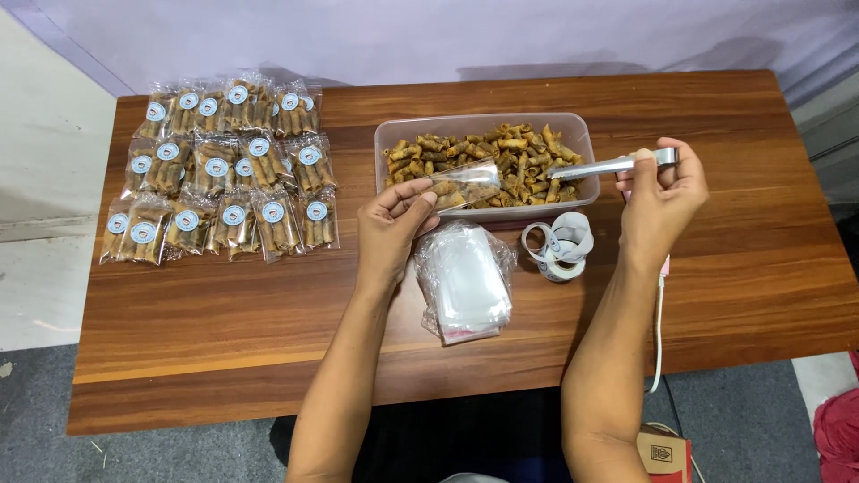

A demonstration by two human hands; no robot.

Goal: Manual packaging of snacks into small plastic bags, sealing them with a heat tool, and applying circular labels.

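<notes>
Right hand (660,192) raised (gripping tongs (608,166)).

Colours: wooden table (224,322), reddish-brown with darker grain streaks; container (573,130), translucent whitish, filled with golden-brown rolled snacks (501,156); tongs (608,166), shiny silver; stack of empty bags (465,282), clear with a milky sheen; filled packets (224,170), clear over brown contents, each bearing a round white-and-blue sticker; sticker roll (559,246), white.
</notes>
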